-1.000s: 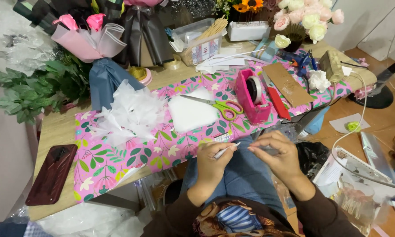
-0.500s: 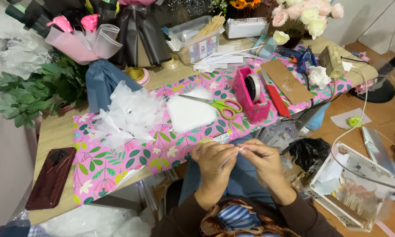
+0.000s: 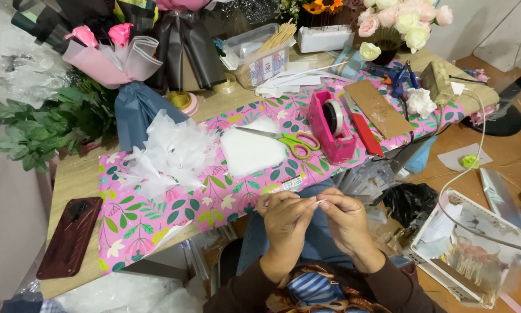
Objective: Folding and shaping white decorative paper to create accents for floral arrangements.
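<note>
A thin white strip of material point(image 3: 319, 203) is pinched between the fingertips of both hands, held over the lap just below the tabletop's point(image 3: 75, 179) near edge. The left hand point(image 3: 285, 217) and right hand point(image 3: 344, 219) both curl their grip tight on it, knuckles facing each other. Beyond lies pink leaf-patterned wrapping paper point(image 3: 214, 194), bearing a pink tape dispenser point(image 3: 332, 128) and green-handled scissors point(image 3: 289, 139). A clear plastic box point(image 3: 260, 58) holds wooden sticks.
</note>
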